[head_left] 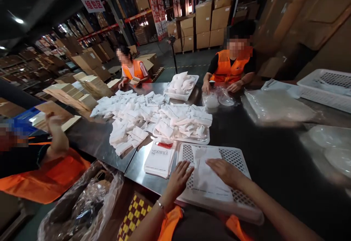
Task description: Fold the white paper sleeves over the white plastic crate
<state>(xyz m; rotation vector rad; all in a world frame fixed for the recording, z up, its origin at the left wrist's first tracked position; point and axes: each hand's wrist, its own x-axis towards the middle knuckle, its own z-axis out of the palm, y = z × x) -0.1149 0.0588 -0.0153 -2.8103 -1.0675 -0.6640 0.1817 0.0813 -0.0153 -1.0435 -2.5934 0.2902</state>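
Note:
A white packet (210,177) lies flat on an upturned white perforated tray (241,159) at the near edge of the steel table. My left hand (178,178) rests on the packet's left edge with fingers spread flat. My right hand (225,171) presses on its upper right part, fingers stretched out. Neither hand grips anything. A stack of white printed bags (159,159) lies just left of the tray.
A large heap of white packets (148,118) covers the table middle, with another tray of packets (181,85) behind. Three other people in orange vests sit around the table. Clear plastic bags (276,107) and a white basket (326,87) lie right. Cardboard boxes stand behind.

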